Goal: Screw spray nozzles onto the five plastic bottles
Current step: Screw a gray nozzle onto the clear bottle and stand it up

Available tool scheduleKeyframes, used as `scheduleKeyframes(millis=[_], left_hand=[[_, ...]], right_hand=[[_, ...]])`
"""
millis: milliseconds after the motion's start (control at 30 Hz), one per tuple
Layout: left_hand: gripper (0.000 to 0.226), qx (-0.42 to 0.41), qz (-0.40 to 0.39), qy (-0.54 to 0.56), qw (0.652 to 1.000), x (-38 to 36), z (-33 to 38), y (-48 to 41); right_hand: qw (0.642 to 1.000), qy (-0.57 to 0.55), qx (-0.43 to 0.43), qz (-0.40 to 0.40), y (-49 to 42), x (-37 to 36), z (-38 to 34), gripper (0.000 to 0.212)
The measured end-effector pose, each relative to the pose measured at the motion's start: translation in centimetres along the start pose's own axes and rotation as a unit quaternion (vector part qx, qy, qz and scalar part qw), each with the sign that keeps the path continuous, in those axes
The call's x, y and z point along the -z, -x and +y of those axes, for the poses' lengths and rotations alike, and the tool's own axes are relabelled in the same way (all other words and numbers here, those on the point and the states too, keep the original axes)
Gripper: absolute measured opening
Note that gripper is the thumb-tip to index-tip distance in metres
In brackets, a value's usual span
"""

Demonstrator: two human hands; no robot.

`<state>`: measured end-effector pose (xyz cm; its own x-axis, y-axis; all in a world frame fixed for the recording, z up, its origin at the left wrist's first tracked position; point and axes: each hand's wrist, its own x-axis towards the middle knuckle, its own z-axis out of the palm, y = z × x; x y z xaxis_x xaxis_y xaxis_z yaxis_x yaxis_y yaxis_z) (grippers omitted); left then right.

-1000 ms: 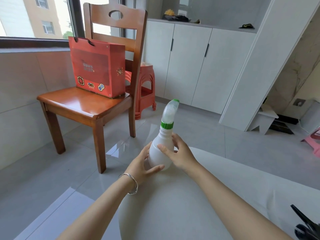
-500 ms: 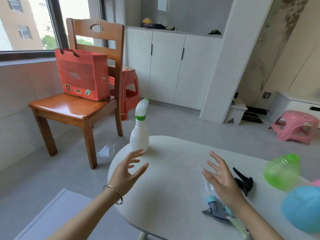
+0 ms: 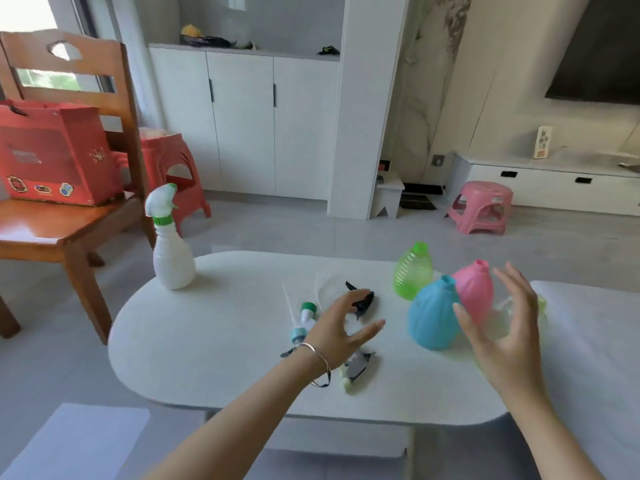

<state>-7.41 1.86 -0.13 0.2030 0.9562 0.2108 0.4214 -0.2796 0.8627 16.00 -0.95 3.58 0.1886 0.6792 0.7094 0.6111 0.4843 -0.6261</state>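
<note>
A white bottle (image 3: 173,261) with a white and green spray nozzle screwed on stands upright at the table's far left corner. A green bottle (image 3: 412,271), a blue bottle (image 3: 433,315) and a pink bottle (image 3: 473,291) stand close together on the right, all without nozzles. Loose nozzles lie mid-table: a black one (image 3: 363,301), a green-capped one (image 3: 307,310), a blue one (image 3: 297,334) and a dark one (image 3: 360,367). My left hand (image 3: 341,325) hovers open over the nozzles. My right hand (image 3: 509,327) is open beside the pink bottle, fingers spread.
The white oval table (image 3: 221,341) ends near the white bottle. A wooden chair (image 3: 65,223) holding a red gift bag (image 3: 55,157) stands left of it. A red stool (image 3: 176,168) and a pink stool (image 3: 483,207) are on the floor behind.
The view swung right off the white bottle, which both hands let go. Left hand moved over the loose nozzles; right hand moved toward the pink and blue bottles.
</note>
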Motion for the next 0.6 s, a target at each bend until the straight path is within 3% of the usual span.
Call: scheduleKeyframes(millis=[167,300,400,600], left_hand=[[0.061,0.007,-0.038,0.009,0.999,-5.9,1.4,-1.2],[0.063,0.031,-0.068,0.000,0.997,-9.2,1.3,-1.6],[0.064,0.046,-0.072,-0.001,0.996,-10.8,0.9,-1.3],[0.063,0.052,-0.078,0.012,0.995,-12.0,1.0,-1.2]], right_hand=[[0.996,0.031,-0.073,0.047,0.1,3.5,4.9,0.080],[0.974,-0.003,-0.224,-0.009,1.2,4.2,8.6,0.091],[0.961,-0.046,-0.272,-0.030,1.9,3.9,10.6,0.086],[0.955,-0.064,-0.287,-0.043,2.5,3.7,11.5,0.067]])
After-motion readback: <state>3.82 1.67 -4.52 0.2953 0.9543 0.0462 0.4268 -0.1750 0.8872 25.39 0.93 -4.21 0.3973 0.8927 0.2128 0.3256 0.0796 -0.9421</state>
